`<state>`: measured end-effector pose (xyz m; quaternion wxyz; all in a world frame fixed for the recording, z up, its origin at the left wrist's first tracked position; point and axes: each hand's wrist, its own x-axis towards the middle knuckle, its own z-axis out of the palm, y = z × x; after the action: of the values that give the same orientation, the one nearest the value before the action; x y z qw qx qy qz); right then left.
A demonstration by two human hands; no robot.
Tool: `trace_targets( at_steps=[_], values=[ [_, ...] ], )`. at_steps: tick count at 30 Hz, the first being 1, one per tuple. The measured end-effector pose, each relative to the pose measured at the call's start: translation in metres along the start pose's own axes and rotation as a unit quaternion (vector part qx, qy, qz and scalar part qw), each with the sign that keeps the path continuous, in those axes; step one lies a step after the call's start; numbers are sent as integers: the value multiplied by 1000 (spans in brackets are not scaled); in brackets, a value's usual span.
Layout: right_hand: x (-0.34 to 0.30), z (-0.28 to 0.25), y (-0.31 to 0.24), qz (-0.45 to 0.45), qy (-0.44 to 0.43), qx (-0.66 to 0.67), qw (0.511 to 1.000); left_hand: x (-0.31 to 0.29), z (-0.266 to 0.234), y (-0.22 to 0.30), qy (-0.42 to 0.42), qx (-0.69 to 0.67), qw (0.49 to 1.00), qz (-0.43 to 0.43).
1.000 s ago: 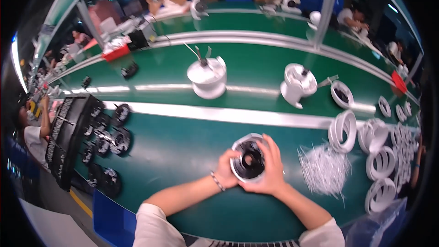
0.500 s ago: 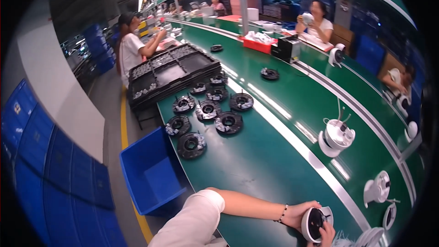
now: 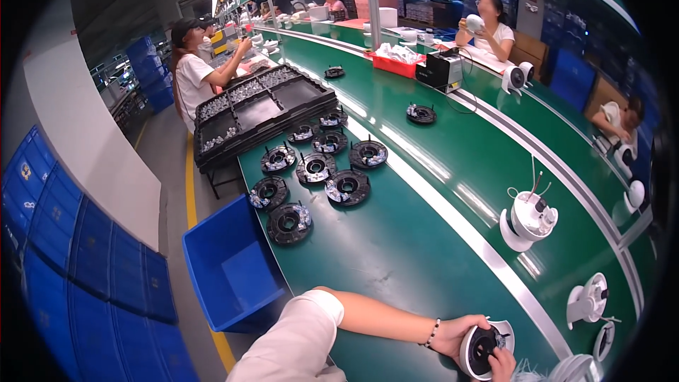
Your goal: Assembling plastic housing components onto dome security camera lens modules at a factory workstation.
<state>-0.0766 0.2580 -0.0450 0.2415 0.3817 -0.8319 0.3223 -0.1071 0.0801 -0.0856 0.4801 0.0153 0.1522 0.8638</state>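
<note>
At the lower right, my left hand [image 3: 453, 337] is wrapped round a white round housing [image 3: 507, 331], which is tilted with its open side facing up. Inside it sits a black disc [image 3: 480, 351] with a hole in its middle. My right hand [image 3: 504, 365] grips the housing's near right rim, its fingertips against the black disc; part of that hand is hidden. Farther up the green bench lies a group of similar black discs [image 3: 290, 223] with small silvery parts on them.
A blue bin [image 3: 237, 262] stands left of the bench. Black compartment trays [image 3: 262, 112] are stacked beyond the discs, near a co-worker [image 3: 194, 71]. White lamp-like units [image 3: 532, 216] stand on the green belt [image 3: 445, 205] at right. A red tray [image 3: 396, 65] lies farther back.
My hands and the housing have shifted slightly left, with the grip kept. A black disc and the white units on the belt have moved slightly rightward in view.
</note>
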Motion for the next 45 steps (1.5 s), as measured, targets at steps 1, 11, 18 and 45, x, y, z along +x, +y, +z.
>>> trace_targets(
  at_steps=[1, 11, 18, 45],
  values=[
    [-1, 0, 0, -11, 2, -8, 1000, -1, 0, 0, 3, -6, 1000, -13],
    [-18, 6, 21, -45, 54, -46, 997, 2, -5, -1, 18, 8, 999, -31],
    [-21, -14, 13, -18, 47, -88, 995, 4, 9, 2, 12, 16, 998, 65],
    [-62, -175, 151, 350, 41, -293, 889, 68, -40, 173, 444, 583, 482, 480]
  ],
)
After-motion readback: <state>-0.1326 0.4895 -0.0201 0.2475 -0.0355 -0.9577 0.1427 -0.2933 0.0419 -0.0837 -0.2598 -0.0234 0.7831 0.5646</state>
